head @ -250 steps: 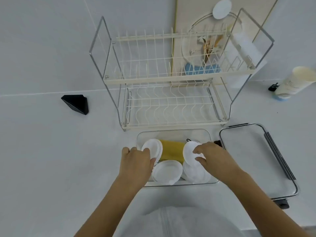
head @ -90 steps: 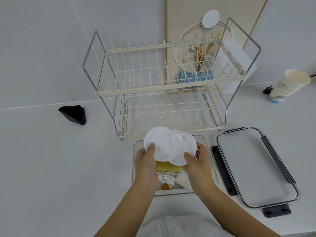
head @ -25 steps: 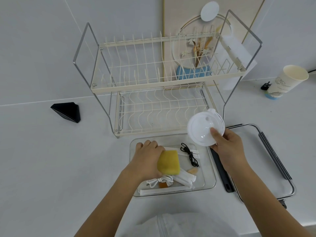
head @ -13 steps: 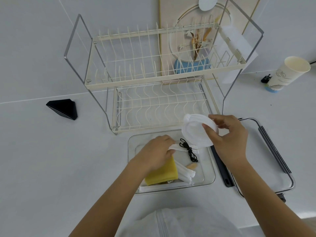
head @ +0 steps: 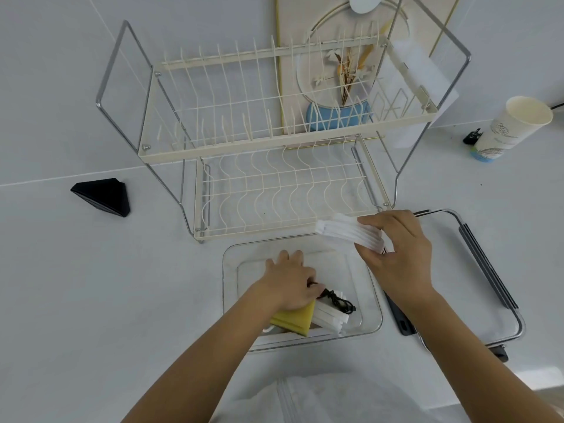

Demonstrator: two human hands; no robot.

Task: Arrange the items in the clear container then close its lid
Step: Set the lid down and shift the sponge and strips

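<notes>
Tipping from face-on half a second ago to edge-on, the stack of white plastic lids point(head: 351, 235) now hangs in the right hand point(head: 396, 254) above the far right corner of the clear container point(head: 227, 270), the fingers point(head: 370, 222) clamped over its top with the thumb beneath. The left hand point(head: 290, 285) has slid the yellow sponge point(head: 294, 320) from the middle of the container to its near left part and rests on it, fingers curled down, seemingly pinning it; beside it lie the white wrapped packets point(head: 328, 319) and a black cable point(head: 338, 302). That shuffle appears to have freed the far half of the container, so the lids probably go in there next. The container's lid point(head: 485, 270) lies flat on the bench point(head: 91, 285) to the right, not yet fitted. A paper cup point(head: 512, 129) at far right carries a printed design, but no wording can be read.
</notes>
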